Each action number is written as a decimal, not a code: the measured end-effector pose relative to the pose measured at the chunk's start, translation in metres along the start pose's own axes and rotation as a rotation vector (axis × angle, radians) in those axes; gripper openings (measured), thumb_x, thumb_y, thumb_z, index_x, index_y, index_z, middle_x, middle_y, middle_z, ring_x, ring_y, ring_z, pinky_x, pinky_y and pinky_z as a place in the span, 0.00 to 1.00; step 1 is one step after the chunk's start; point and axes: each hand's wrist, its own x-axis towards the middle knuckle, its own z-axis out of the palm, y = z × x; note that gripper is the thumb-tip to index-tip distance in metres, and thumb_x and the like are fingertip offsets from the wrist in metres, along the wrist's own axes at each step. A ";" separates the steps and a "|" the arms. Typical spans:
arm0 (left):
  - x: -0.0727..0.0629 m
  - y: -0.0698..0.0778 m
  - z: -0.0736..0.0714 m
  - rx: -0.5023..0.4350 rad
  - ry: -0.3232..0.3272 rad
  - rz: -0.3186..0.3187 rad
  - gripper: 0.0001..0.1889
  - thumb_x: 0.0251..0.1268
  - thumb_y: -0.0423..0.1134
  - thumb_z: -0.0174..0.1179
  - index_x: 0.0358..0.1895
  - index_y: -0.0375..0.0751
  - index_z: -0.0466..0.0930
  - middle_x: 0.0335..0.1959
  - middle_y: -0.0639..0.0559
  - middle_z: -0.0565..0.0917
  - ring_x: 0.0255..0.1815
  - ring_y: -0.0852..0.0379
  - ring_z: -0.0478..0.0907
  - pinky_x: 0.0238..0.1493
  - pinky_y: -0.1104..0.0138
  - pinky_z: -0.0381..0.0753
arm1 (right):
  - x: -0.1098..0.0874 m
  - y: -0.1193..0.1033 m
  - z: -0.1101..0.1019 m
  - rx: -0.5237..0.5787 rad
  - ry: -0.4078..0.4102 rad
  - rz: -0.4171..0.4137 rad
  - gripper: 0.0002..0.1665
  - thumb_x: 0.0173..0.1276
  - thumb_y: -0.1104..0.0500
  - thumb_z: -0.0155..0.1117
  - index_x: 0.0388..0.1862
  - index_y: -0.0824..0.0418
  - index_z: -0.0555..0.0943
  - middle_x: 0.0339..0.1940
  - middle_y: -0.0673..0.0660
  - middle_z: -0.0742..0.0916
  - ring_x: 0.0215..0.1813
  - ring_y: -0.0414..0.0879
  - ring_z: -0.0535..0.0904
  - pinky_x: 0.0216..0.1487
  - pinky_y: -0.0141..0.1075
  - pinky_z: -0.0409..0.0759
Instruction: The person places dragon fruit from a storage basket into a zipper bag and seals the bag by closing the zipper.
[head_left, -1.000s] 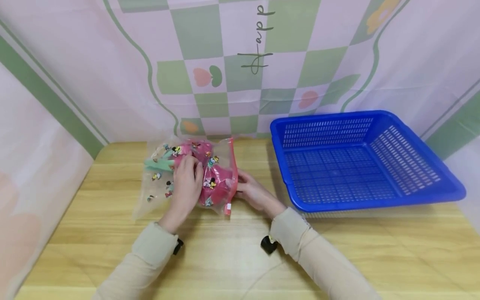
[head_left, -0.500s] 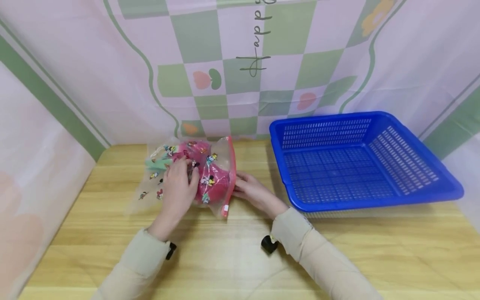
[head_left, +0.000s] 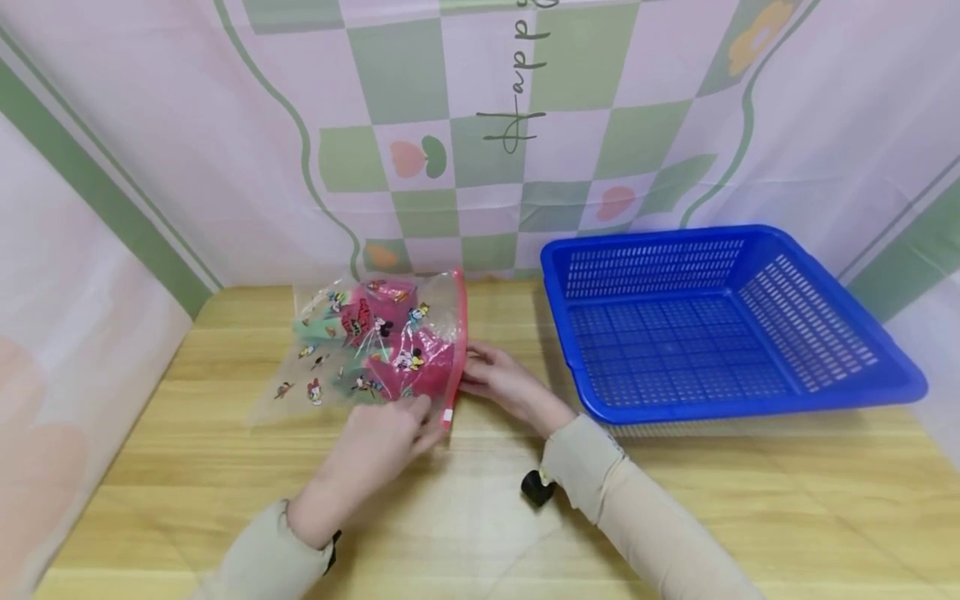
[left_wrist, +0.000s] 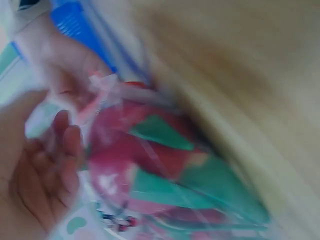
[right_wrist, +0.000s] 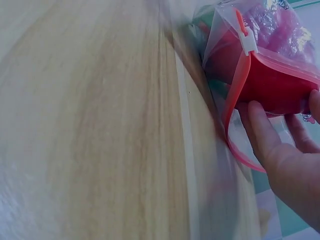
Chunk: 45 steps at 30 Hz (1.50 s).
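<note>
A clear zip bag (head_left: 315, 392) printed with cartoon figures lies on the table, its red zip edge (head_left: 459, 333) facing right. Inside are pink-red pieces (head_left: 427, 367) with green parts (left_wrist: 160, 132), their kind blurred by the plastic. My left hand (head_left: 378, 437) is at the bag's near right corner, close to the white slider (head_left: 447, 418); the left wrist view shows its fingers loosely bent with nothing between them. At the bag's mouth, my right hand (head_left: 502, 385) has its fingers (right_wrist: 265, 130) reaching into the opening, right at the dark red piece (right_wrist: 277, 90).
A blue slotted plastic basket (head_left: 585, 354) stands on the right of the wooden table (head_left: 465, 517). Behind the table hangs a printed cloth (head_left: 405, 83) with green and white checks. A small black thing (head_left: 537, 488) shows by the right cuff.
My left hand has come off the top of the bag and moved right and toward me, to the slider corner. The right hand stays at the mouth of the bag.
</note>
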 end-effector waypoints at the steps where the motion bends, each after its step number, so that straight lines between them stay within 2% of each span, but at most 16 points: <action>1: -0.001 -0.001 0.003 0.018 0.000 0.066 0.15 0.56 0.53 0.65 0.25 0.46 0.76 0.16 0.60 0.73 0.14 0.67 0.65 0.14 0.78 0.62 | 0.000 0.000 0.000 -0.007 0.001 -0.010 0.29 0.74 0.67 0.41 0.73 0.72 0.53 0.68 0.76 0.67 0.69 0.67 0.66 0.71 0.51 0.66; 3: -0.003 -0.003 0.008 0.074 0.035 0.189 0.15 0.52 0.52 0.69 0.32 0.46 0.78 0.25 0.57 0.78 0.21 0.64 0.72 0.19 0.76 0.71 | 0.000 0.000 0.000 -0.016 0.016 -0.020 0.29 0.74 0.67 0.42 0.72 0.72 0.55 0.67 0.76 0.69 0.68 0.66 0.68 0.71 0.51 0.67; 5: -0.004 -0.006 0.014 0.141 0.067 0.276 0.15 0.51 0.49 0.70 0.37 0.46 0.79 0.31 0.55 0.80 0.27 0.61 0.75 0.25 0.74 0.77 | 0.001 0.000 0.001 -0.019 0.036 -0.026 0.28 0.74 0.67 0.43 0.71 0.72 0.57 0.65 0.76 0.71 0.67 0.64 0.71 0.70 0.50 0.68; 8: -0.005 -0.007 0.020 0.226 0.090 0.330 0.13 0.53 0.41 0.69 0.40 0.45 0.79 0.35 0.52 0.80 0.32 0.59 0.76 0.29 0.72 0.79 | 0.002 0.000 0.001 -0.017 0.059 -0.029 0.28 0.73 0.66 0.44 0.71 0.72 0.59 0.63 0.75 0.72 0.65 0.62 0.73 0.69 0.49 0.70; 12: -0.005 -0.004 0.028 0.297 0.132 0.304 0.10 0.55 0.33 0.65 0.41 0.43 0.79 0.35 0.50 0.80 0.32 0.56 0.75 0.29 0.71 0.80 | 0.002 -0.001 0.001 -0.022 0.070 -0.031 0.27 0.74 0.66 0.44 0.69 0.74 0.60 0.61 0.74 0.74 0.62 0.61 0.76 0.67 0.49 0.72; 17: -0.005 -0.001 0.035 0.292 0.196 0.262 0.09 0.52 0.31 0.65 0.38 0.42 0.81 0.31 0.51 0.81 0.31 0.56 0.75 0.28 0.71 0.79 | 0.003 -0.003 0.003 -0.035 0.088 -0.020 0.25 0.75 0.64 0.44 0.67 0.74 0.63 0.60 0.75 0.75 0.55 0.55 0.81 0.63 0.47 0.76; 19: -0.005 -0.002 0.037 0.255 0.202 0.255 0.09 0.50 0.31 0.67 0.37 0.43 0.82 0.32 0.52 0.83 0.32 0.56 0.76 0.31 0.72 0.80 | 0.004 -0.005 0.005 -0.036 0.100 -0.020 0.26 0.74 0.63 0.45 0.68 0.73 0.63 0.60 0.74 0.76 0.49 0.49 0.83 0.61 0.45 0.78; 21: -0.005 -0.003 0.037 0.199 0.198 0.251 0.11 0.48 0.31 0.69 0.37 0.43 0.84 0.33 0.53 0.85 0.35 0.58 0.78 0.35 0.72 0.81 | 0.005 -0.006 0.008 -0.028 0.114 -0.023 0.26 0.74 0.62 0.46 0.68 0.73 0.63 0.54 0.71 0.80 0.43 0.44 0.84 0.56 0.40 0.82; 25: -0.005 -0.003 0.038 0.081 0.178 0.257 0.11 0.49 0.33 0.69 0.39 0.44 0.85 0.36 0.55 0.86 0.39 0.60 0.79 0.43 0.72 0.82 | 0.009 -0.005 0.017 0.041 0.133 0.014 0.24 0.73 0.61 0.49 0.63 0.74 0.66 0.33 0.51 0.83 0.31 0.36 0.79 0.39 0.29 0.82; 28: -0.004 -0.002 0.039 0.031 0.166 0.262 0.10 0.52 0.34 0.68 0.39 0.44 0.85 0.37 0.56 0.86 0.40 0.60 0.79 0.43 0.73 0.81 | 0.010 -0.003 0.023 0.098 0.127 0.052 0.21 0.73 0.62 0.49 0.58 0.75 0.68 0.27 0.45 0.81 0.30 0.35 0.78 0.36 0.27 0.79; 31: -0.003 -0.002 0.039 0.019 0.168 0.248 0.09 0.53 0.35 0.68 0.39 0.44 0.85 0.36 0.56 0.86 0.39 0.60 0.79 0.41 0.73 0.81 | 0.011 -0.001 0.026 0.106 0.126 0.063 0.21 0.72 0.62 0.50 0.58 0.75 0.68 0.30 0.46 0.82 0.33 0.35 0.79 0.39 0.27 0.79; 32: -0.003 -0.001 0.039 0.026 0.170 0.243 0.08 0.53 0.35 0.68 0.38 0.45 0.85 0.35 0.56 0.86 0.38 0.60 0.79 0.40 0.73 0.81 | 0.010 0.000 0.026 0.094 0.124 0.060 0.22 0.73 0.61 0.50 0.59 0.75 0.68 0.31 0.47 0.83 0.34 0.35 0.79 0.40 0.28 0.80; 35: -0.001 0.000 0.038 0.049 0.174 0.228 0.07 0.53 0.36 0.68 0.37 0.45 0.86 0.34 0.55 0.86 0.36 0.60 0.79 0.37 0.73 0.81 | 0.009 0.000 0.023 0.014 0.114 0.048 0.24 0.73 0.60 0.49 0.62 0.75 0.68 0.42 0.62 0.85 0.38 0.37 0.80 0.49 0.34 0.82; 39: -0.001 0.001 0.037 0.074 0.185 0.218 0.06 0.54 0.38 0.68 0.37 0.46 0.86 0.33 0.55 0.86 0.33 0.60 0.78 0.34 0.73 0.81 | 0.003 -0.003 0.016 -0.108 0.103 0.027 0.24 0.76 0.60 0.45 0.64 0.73 0.68 0.61 0.71 0.77 0.51 0.48 0.82 0.61 0.43 0.78; 42: 0.000 0.001 0.037 0.071 0.205 0.210 0.07 0.55 0.41 0.69 0.36 0.45 0.86 0.31 0.55 0.85 0.30 0.60 0.77 0.31 0.72 0.80 | -0.003 -0.005 0.012 -0.177 0.137 0.019 0.22 0.76 0.60 0.44 0.62 0.74 0.70 0.53 0.69 0.82 0.48 0.47 0.82 0.56 0.39 0.81; 45: 0.001 0.002 0.037 0.060 0.230 0.198 0.08 0.55 0.43 0.69 0.35 0.44 0.85 0.29 0.54 0.85 0.27 0.60 0.76 0.27 0.73 0.78 | -0.009 -0.006 0.008 -0.237 0.179 0.030 0.19 0.75 0.61 0.46 0.53 0.76 0.74 0.34 0.60 0.84 0.34 0.39 0.78 0.41 0.31 0.83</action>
